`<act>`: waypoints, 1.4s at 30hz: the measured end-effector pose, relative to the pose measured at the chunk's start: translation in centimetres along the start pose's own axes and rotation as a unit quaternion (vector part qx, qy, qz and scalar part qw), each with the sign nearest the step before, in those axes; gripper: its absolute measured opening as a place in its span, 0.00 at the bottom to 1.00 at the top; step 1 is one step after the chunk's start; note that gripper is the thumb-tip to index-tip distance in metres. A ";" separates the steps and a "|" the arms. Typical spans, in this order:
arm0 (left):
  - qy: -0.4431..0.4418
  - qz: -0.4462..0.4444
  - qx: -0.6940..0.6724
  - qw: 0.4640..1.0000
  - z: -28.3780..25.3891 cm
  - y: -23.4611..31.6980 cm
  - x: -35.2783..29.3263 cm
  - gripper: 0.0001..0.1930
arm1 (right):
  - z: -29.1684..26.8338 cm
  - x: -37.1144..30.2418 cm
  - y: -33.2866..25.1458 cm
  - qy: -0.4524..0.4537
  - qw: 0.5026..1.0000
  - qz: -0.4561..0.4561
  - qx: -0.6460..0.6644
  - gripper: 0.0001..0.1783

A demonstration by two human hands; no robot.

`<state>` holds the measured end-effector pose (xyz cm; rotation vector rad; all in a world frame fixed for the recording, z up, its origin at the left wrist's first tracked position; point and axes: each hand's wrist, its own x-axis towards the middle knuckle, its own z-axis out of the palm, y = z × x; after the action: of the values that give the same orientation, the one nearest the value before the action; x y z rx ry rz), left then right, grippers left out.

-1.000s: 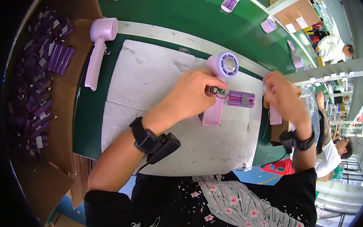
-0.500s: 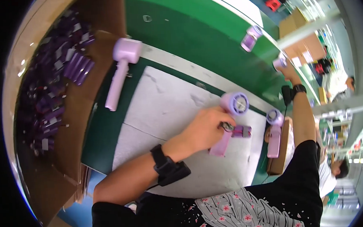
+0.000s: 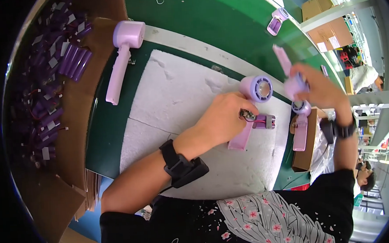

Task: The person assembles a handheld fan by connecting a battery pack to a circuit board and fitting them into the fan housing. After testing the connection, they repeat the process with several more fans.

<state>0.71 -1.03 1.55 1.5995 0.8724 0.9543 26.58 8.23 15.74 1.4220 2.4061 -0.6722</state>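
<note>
My left hand (image 3: 223, 115) is closed around the upper handle of a pink and purple handheld fan (image 3: 240, 139) over the white foam mat. Its round purple head (image 3: 258, 88) points to the right. By my fingertips a small circuit board (image 3: 248, 114) is exposed, and a purple battery (image 3: 263, 121) with a red wire sticks out beside the handle. My right hand (image 3: 319, 86), raised at the right, grips the head of a second handheld fan (image 3: 295, 85); its pink handle (image 3: 282, 59) points away from me. That fan is somewhat blurred.
On the left, a cardboard box (image 3: 81, 105) holds many purple batteries (image 3: 75, 61). One fan (image 3: 125, 59) lies beside the foam mat (image 3: 171, 92). Another fan (image 3: 300, 131) rests against a small carton (image 3: 311, 144) at right; a further fan (image 3: 277, 21) lies far off. People sit beyond.
My right hand has come back from the far right of the bench, bringing a fan toward me. My left hand keeps its hold on the other fan. The whole view has shifted slightly.
</note>
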 end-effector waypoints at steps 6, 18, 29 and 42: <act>-0.014 -0.014 0.014 1.000 -1.0 0.4 0.5 0.18 | 6.8 -9.3 -6.0 -0.025 0.992 0.123 0.000 0.29; -0.016 -0.042 -0.003 0.999 -2.8 -0.1 0.6 0.19 | 14.7 -1.7 -9.6 0.298 0.941 -0.032 0.156 0.30; -0.066 -0.074 0.080 0.992 -3.8 2.3 0.4 0.20 | 14.9 -3.9 -8.7 0.007 0.669 0.018 0.743 0.42; -0.025 0.047 0.162 0.985 -3.2 2.2 0.1 0.19 | 15.8 -4.4 -8.7 0.026 0.769 -0.126 0.627 0.52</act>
<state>-2.00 -0.07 4.24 1.9484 0.9599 0.8652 21.00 -6.85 6.39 1.3698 2.1111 -2.6569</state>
